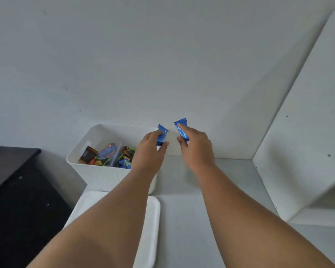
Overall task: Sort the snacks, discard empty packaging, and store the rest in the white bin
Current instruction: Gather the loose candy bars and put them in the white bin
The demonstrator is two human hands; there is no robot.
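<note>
Small blue foil snack packet (162, 134) pinched upright in left hand (150, 149), held over right end of white plastic bin (89, 167). Second blue foil packet (182, 128) gripped by right hand (196, 147), held right of bin; leftward carry judged needed.

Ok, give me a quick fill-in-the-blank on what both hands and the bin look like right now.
1. Each hand holds a small snack packet coloured ____.
2. The left hand with its packet is over the right end of the white ____.
3. The right hand holds its packet to the ____ of the white bin, not over it.
4. The white lid lies on the surface ____ the bin, nearer the camera.

Missing words: blue; bin; right; off
</note>
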